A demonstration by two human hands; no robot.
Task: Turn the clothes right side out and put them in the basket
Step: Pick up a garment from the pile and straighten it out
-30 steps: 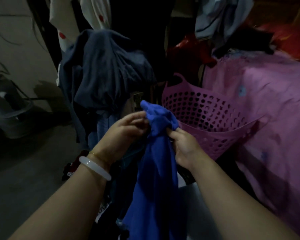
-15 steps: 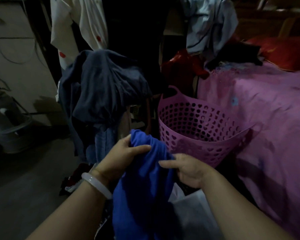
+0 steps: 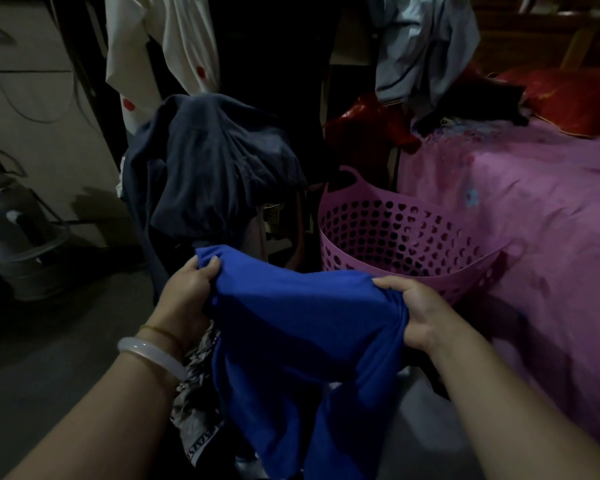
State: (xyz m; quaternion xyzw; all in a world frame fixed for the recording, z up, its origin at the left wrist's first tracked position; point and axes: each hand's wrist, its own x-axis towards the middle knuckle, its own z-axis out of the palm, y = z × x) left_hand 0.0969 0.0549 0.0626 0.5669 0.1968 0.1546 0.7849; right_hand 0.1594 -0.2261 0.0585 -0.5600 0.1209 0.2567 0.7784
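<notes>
A bright blue garment (image 3: 302, 341) is stretched wide between my two hands and hangs down below them. My left hand (image 3: 187, 292) grips its upper left corner, fingers curled over the cloth. My right hand (image 3: 416, 313) grips the bunched right edge. A pink plastic basket (image 3: 347, 252) with heart-shaped holes stands just beyond my right hand, leaning against the bed; its inside looks bare. A dark navy garment (image 3: 208, 174) lies heaped behind my left hand.
A bed with a pink cover (image 3: 534, 220) fills the right side, with red cloth (image 3: 575, 98) at its far end. White and pale blue clothes (image 3: 426, 46) hang at the back. A patterned cloth (image 3: 194, 403) lies under my left wrist. A grey appliance (image 3: 18, 237) stands left.
My hands moved apart and spread the blue garment, which was bunched between them. The view tilted down, so the basket sits closer to my right hand.
</notes>
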